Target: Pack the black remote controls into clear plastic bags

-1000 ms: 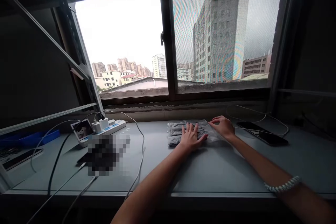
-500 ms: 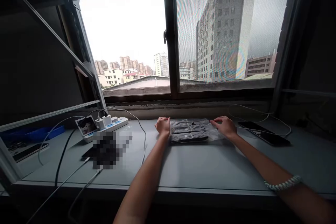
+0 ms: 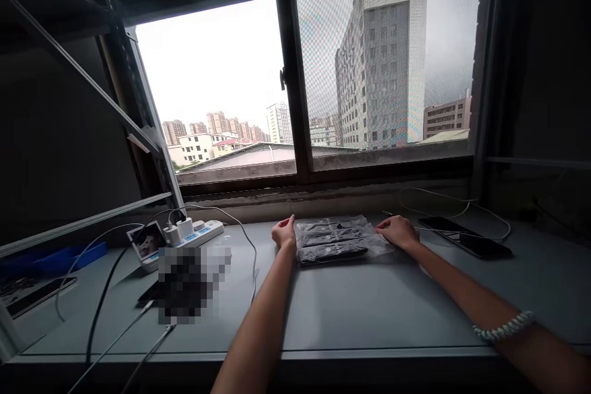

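A clear plastic bag [image 3: 332, 240] with dark, folded-looking contents lies flat on the desk, its loose see-through flap spreading to the right. My left hand [image 3: 285, 234] is closed at the bag's left edge, thumb and fingers drawn together on the plastic. On the other side, my right hand [image 3: 399, 232] pinches the far edge of the flap. A pale twisted band circles my right forearm. What exactly is inside the bag cannot be made out.
Left on the desk [image 3: 351, 314] stand a white power strip [image 3: 210, 233] with chargers, a propped picture [image 3: 148, 240], a blurred dark object [image 3: 184, 283] and cables. A black phone [image 3: 466, 239] lies right, a cable across it. Blue trays [image 3: 69, 258] sit far left.
The camera has tilted and shifted slightly, so the whole scene sits lower in view. Both hands stay at the bag's two sides, and the bag lies in about the same place.
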The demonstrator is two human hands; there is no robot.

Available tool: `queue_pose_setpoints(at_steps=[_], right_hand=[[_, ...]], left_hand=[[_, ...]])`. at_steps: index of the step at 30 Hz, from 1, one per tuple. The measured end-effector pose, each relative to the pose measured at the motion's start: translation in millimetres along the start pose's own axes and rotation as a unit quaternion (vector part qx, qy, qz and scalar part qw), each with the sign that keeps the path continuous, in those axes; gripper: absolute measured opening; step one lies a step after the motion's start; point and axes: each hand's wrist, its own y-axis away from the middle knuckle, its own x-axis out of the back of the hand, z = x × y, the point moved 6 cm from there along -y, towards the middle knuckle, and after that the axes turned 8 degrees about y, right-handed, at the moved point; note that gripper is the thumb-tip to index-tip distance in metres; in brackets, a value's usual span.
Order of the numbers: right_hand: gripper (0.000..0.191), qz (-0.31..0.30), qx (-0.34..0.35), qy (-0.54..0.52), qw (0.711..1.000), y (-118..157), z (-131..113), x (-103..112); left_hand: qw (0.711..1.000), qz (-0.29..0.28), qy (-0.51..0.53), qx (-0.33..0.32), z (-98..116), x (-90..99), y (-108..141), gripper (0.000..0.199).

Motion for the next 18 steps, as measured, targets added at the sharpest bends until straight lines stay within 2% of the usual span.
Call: queue_pose_setpoints(at_steps=[5, 11, 18], right_hand=[[0.022, -0.045, -0.019, -0.024, 0.999, 2.8, 3.5, 1.5], [0.022, -0.060, -0.037, -0.029, 0.997, 2.9, 8.2, 0.3], [0.015, -0.067, -0.032, -0.019, 0.997, -0.4, 10.1, -3.5]], left_hand=[[0.989, 0.015, 0.123, 0.086, -6.3, -1.3, 5.6, 0.030], [0.990, 0.046, 0.110, 0.069, -8.3, 2.4, 6.7, 0.023], [0.997, 0.013, 0.053, 0.057, -5.8, -4.7, 6.5, 0.027]])
